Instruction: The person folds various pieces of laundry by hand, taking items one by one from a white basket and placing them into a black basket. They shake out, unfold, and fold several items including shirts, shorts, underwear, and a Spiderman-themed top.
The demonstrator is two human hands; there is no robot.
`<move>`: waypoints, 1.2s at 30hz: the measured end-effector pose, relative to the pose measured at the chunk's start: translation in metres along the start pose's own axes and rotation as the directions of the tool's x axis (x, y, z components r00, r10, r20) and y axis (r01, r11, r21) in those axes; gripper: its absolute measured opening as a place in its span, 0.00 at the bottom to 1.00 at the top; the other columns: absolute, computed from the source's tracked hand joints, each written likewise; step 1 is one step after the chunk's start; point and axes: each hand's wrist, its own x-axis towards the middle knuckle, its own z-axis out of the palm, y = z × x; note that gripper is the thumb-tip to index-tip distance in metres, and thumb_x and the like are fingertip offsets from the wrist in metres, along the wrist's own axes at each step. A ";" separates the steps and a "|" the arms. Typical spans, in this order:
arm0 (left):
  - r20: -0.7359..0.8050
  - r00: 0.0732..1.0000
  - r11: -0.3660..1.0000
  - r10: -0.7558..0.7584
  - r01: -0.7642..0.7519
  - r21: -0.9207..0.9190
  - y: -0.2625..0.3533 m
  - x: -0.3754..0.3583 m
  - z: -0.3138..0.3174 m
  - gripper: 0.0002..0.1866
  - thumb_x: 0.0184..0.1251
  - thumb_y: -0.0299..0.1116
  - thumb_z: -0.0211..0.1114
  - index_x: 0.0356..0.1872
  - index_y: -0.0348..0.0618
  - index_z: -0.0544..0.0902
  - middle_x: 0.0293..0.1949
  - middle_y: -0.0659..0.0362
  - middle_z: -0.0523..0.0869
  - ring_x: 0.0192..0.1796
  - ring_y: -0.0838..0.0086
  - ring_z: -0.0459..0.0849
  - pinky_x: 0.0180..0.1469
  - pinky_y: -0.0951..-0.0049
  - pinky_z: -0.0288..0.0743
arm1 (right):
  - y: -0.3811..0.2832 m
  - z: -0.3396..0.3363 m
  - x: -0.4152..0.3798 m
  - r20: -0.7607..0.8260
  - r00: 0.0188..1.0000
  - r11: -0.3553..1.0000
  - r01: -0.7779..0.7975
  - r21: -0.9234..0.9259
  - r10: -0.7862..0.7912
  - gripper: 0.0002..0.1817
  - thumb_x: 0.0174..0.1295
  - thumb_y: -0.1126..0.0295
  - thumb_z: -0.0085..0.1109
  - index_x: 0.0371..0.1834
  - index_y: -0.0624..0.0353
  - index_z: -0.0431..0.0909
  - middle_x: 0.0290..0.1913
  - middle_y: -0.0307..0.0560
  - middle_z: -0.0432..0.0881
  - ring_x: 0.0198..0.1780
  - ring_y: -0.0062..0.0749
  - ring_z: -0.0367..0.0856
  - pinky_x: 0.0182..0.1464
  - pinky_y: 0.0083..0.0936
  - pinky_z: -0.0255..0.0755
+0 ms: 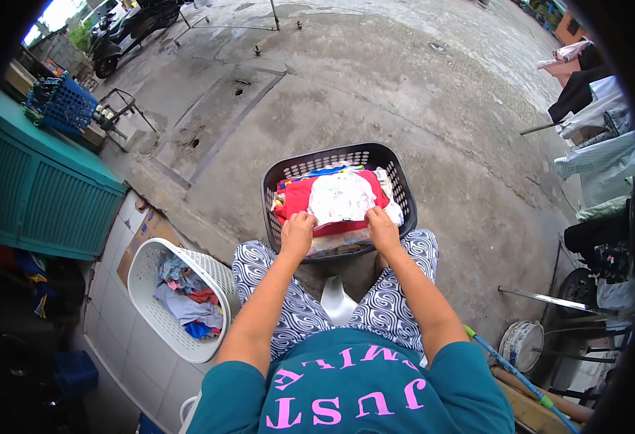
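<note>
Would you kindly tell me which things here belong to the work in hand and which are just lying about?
In hand: left hand, right hand, white garment, black basket.
Lying about: white basket, blue crate, bucket.

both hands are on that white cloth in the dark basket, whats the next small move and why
Probably press the white cloth flat onto the red garment and let go. The left hand and right hand each pinch a near corner, and the cloth already lies spread on the stack in the dark basket.
</note>
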 end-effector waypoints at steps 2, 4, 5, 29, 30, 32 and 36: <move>0.184 0.983 0.998 -0.028 0.017 0.062 0.000 -0.028 0.017 0.11 0.48 0.27 0.58 0.35 0.48 0.79 0.33 0.59 0.77 0.40 0.66 0.76 0.41 0.66 0.69 | 0.010 0.014 -0.026 0.085 0.996 0.997 0.004 -0.082 0.003 0.05 0.48 0.77 0.51 0.28 0.56 0.72 0.34 0.45 0.73 0.40 0.40 0.73 0.40 0.35 0.68; 0.262 0.961 0.994 -0.088 0.067 0.086 0.007 -0.035 0.014 0.12 0.48 0.27 0.59 0.37 0.48 0.79 0.35 0.58 0.78 0.41 0.65 0.77 0.41 0.65 0.70 | -0.001 0.011 -0.036 0.100 0.992 0.995 -0.073 -0.071 0.080 0.06 0.47 0.76 0.52 0.29 0.55 0.73 0.35 0.43 0.73 0.43 0.41 0.71 0.43 0.36 0.66; 0.269 0.959 0.996 -0.089 0.082 0.038 0.012 -0.039 0.005 0.12 0.49 0.28 0.60 0.38 0.47 0.78 0.37 0.59 0.78 0.43 0.65 0.77 0.42 0.65 0.70 | -0.008 0.008 -0.036 0.086 0.993 0.996 -0.084 -0.038 0.087 0.06 0.47 0.76 0.53 0.30 0.56 0.74 0.37 0.44 0.74 0.45 0.41 0.71 0.46 0.37 0.65; 0.332 -0.398 -0.389 -0.855 0.069 -0.918 -0.261 -0.337 -0.023 0.29 0.46 0.25 0.59 0.56 0.56 0.72 0.58 0.49 0.68 0.59 0.63 0.66 0.59 0.66 0.58 | 0.005 0.005 -0.055 0.190 0.979 0.976 -0.112 0.187 0.076 0.06 0.55 0.81 0.46 0.34 0.64 0.73 0.37 0.48 0.75 0.41 0.33 0.74 0.42 0.23 0.67; 0.325 -0.378 -0.351 -0.867 0.000 -0.936 -0.268 -0.346 -0.017 0.29 0.44 0.24 0.61 0.55 0.50 0.72 0.54 0.51 0.71 0.55 0.65 0.69 0.56 0.69 0.61 | 0.008 0.004 -0.054 0.188 0.981 0.979 -0.079 0.186 0.043 0.06 0.55 0.82 0.46 0.34 0.64 0.73 0.36 0.48 0.75 0.40 0.32 0.74 0.41 0.23 0.67; 0.242 -0.348 -0.229 -0.906 -0.077 -0.970 -0.277 -0.359 -0.013 0.26 0.46 0.22 0.61 0.52 0.41 0.73 0.45 0.54 0.75 0.48 0.70 0.73 0.52 0.74 0.64 | 0.007 0.002 -0.051 0.164 0.986 0.978 -0.050 0.200 0.016 0.06 0.55 0.82 0.47 0.34 0.64 0.73 0.36 0.48 0.75 0.40 0.32 0.73 0.41 0.22 0.67; 0.010 -0.503 0.049 -0.865 -0.104 -0.993 -0.282 -0.361 -0.030 0.13 0.51 0.20 0.61 0.40 0.43 0.76 0.37 0.58 0.77 0.33 0.75 0.74 0.38 0.79 0.68 | -0.003 0.003 -0.038 0.185 0.982 0.954 -0.076 0.290 0.022 0.07 0.58 0.79 0.47 0.38 0.64 0.73 0.39 0.43 0.75 0.40 0.27 0.74 0.41 0.18 0.68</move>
